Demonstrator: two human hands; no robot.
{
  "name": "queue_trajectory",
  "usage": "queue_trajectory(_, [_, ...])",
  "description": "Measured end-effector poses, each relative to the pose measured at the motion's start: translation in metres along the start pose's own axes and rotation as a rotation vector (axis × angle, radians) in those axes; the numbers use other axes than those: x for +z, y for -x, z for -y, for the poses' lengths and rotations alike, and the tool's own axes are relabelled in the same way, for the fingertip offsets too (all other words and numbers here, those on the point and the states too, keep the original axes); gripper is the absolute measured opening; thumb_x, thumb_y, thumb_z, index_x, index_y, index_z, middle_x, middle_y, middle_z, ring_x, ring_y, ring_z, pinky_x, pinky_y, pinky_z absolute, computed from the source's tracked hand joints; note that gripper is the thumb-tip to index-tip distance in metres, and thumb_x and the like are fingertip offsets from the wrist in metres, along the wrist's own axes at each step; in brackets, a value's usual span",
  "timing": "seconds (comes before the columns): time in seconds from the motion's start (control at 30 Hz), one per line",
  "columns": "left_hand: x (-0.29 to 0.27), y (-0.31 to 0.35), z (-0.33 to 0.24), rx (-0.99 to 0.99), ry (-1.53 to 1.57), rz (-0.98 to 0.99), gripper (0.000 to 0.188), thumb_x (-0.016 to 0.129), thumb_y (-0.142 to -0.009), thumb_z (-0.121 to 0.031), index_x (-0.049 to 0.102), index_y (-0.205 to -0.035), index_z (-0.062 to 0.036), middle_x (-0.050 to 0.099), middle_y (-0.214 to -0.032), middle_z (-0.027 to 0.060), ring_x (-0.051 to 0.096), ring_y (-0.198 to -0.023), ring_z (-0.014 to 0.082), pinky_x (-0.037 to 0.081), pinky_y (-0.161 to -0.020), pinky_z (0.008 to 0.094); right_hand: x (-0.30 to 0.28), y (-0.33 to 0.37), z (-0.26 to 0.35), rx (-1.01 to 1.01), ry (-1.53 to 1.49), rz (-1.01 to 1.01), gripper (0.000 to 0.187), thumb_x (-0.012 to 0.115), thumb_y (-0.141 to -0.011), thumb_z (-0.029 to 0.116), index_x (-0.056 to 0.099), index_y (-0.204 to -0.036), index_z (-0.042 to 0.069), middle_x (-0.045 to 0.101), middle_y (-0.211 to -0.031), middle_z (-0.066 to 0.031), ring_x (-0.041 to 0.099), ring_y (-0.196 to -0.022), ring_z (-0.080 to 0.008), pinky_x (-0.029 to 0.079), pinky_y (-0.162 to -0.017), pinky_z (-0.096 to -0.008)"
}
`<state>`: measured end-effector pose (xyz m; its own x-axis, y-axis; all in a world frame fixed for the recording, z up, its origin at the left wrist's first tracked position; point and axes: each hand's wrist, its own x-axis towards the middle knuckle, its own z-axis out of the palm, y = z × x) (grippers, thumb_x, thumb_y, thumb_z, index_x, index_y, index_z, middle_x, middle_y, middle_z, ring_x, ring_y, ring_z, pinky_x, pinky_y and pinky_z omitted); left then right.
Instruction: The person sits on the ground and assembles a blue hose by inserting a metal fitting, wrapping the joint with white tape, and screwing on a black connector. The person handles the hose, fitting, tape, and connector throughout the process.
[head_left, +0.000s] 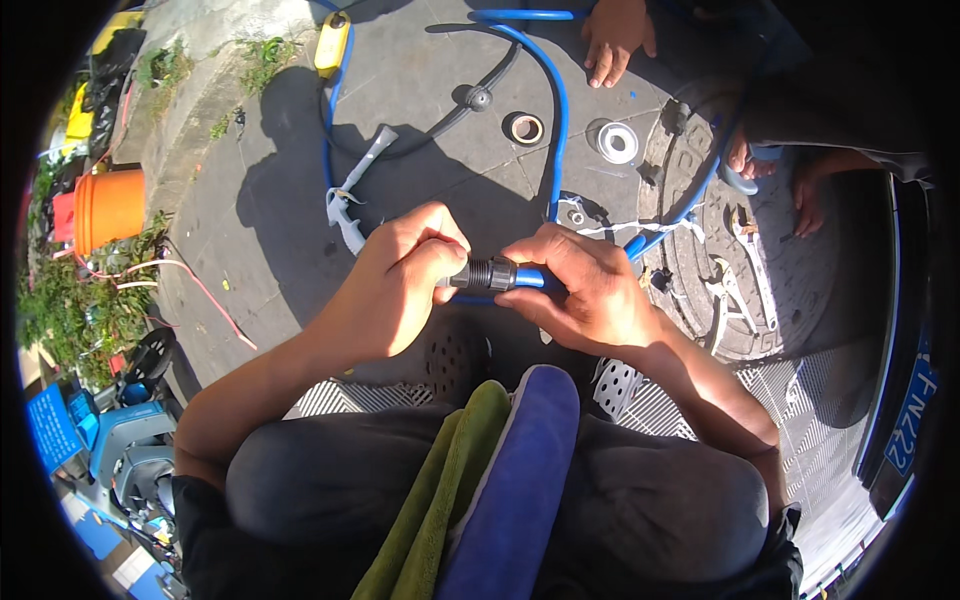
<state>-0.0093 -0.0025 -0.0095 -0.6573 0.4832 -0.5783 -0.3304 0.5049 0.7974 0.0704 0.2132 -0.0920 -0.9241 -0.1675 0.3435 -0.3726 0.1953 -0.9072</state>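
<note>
Both my hands meet over the pavement, just in front of my knees, around a black ribbed hose connector (482, 274). My left hand (390, 290) is closed on the connector's left end, thumb on top, and covers most of that end. From the other side, my right hand (592, 292) pinches the connector's collar between thumb and fingers. A short stretch of blue hose (529, 279) runs out of the collar into my right palm. Past my left hand lies a tool with a grey handle and white wrapping (350, 205).
Tape rolls (618, 143) and looped blue hose (558, 100) lie ahead. An adjustable wrench (755, 265) and locking pliers (730, 303) rest on the manhole cover (670, 195) at right. Another person's hand (615, 40) is at the far side. An orange bucket (110, 212) stands left.
</note>
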Motion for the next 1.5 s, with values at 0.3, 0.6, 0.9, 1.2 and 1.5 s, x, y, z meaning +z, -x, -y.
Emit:
queue_trajectory(0.3, [0.028,0.002,0.004,0.243,-0.261,-0.254,0.026,0.059,-0.107,-0.013,0.052,-0.087,0.0015,0.053,-0.062,0.0140,0.047,-0.057,0.0137,0.042,-0.053,0.0381,0.002,0.005,0.004,-0.289,0.296,-0.036,0.051,0.092,-0.072,0.008,0.064,-0.113,-0.005,0.065,-0.092,-0.0172,0.067,-0.059,-0.0296,0.052,-0.048,-0.0382])
queue_trajectory(0.6, [0.036,0.007,0.007,0.462,-0.305,-0.301,0.024,0.060,-0.104,-0.007,0.048,-0.084,-0.0028,0.046,-0.062,0.0067,0.042,-0.057,0.0113,0.036,-0.050,0.0337,0.009,0.008,0.013,-0.068,0.023,0.009,0.035,0.085,-0.086,0.018,0.064,-0.103,-0.004,0.063,-0.077,-0.0161,0.066,-0.060,-0.0348,0.050,-0.050,-0.0412])
queue_trajectory(0.9, [0.030,-0.006,0.006,0.446,-0.386,-0.268,0.021,0.062,-0.103,-0.009,0.051,-0.086,-0.0020,0.054,-0.061,0.0131,0.052,-0.050,0.0203,0.042,-0.049,0.0381,-0.009,-0.013,0.016,0.794,-0.689,0.260,0.045,0.055,-0.112,0.040,0.069,-0.099,-0.001,0.064,-0.071,-0.0064,0.061,-0.069,-0.0116,0.053,-0.064,-0.0342])
queue_trajectory(1.2, [0.023,-0.015,0.002,0.165,-0.226,-0.309,0.029,0.061,-0.105,-0.016,0.053,-0.083,0.0003,0.053,-0.061,0.0064,0.046,-0.060,0.0080,0.039,-0.052,0.0337,0.003,-0.003,0.003,-0.207,0.378,-0.065,0.042,0.085,-0.088,0.014,0.064,-0.119,-0.003,0.064,-0.091,-0.0148,0.067,-0.065,-0.0268,0.052,-0.056,-0.0355])
queue_trajectory(1.5, [0.033,-0.013,-0.002,0.398,-0.372,-0.369,0.030,0.062,-0.105,-0.011,0.047,-0.079,-0.0034,0.045,-0.060,-0.0012,0.038,-0.061,0.0041,0.034,-0.050,0.0300,-0.006,-0.025,0.020,0.758,-0.635,0.136,0.048,0.059,-0.110,0.038,0.072,-0.086,-0.003,0.061,-0.063,-0.0155,0.059,-0.054,-0.0211,0.049,-0.052,-0.0347])
